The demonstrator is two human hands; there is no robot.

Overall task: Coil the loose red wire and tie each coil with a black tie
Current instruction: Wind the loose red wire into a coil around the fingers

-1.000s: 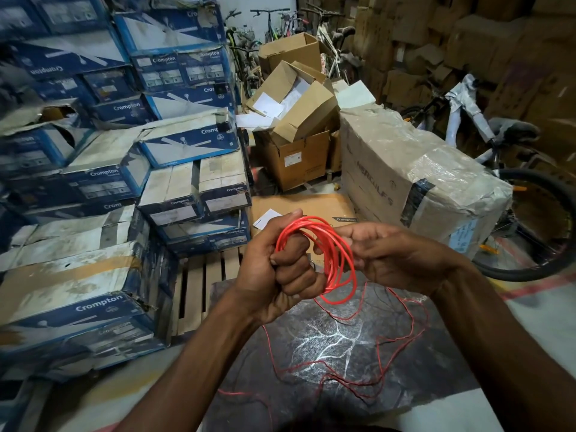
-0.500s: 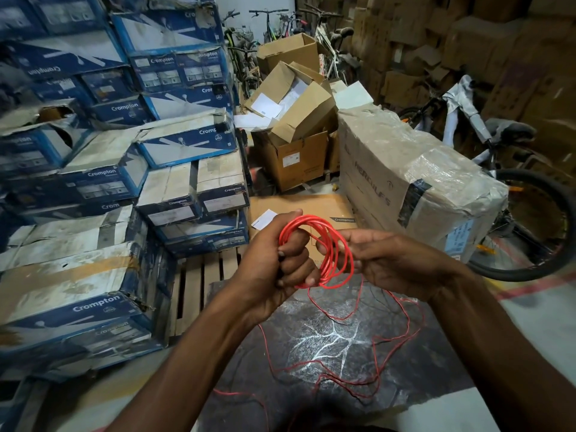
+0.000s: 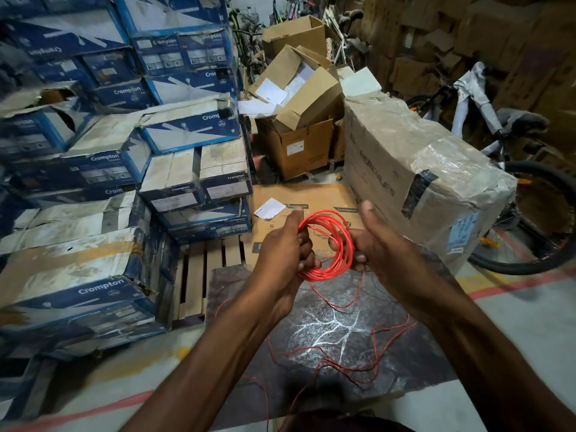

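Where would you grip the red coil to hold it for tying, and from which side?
Grip the coil at its left side, coming from the left, fingers hooked through the ring, as the left hand does. The strands bunch there, and the loose tail hangs off the bottom.

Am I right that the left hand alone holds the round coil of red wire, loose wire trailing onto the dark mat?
Not alone: in the head view, left hand and right hand both hold the round coil of red wire; loose wire trails onto the dark mat.
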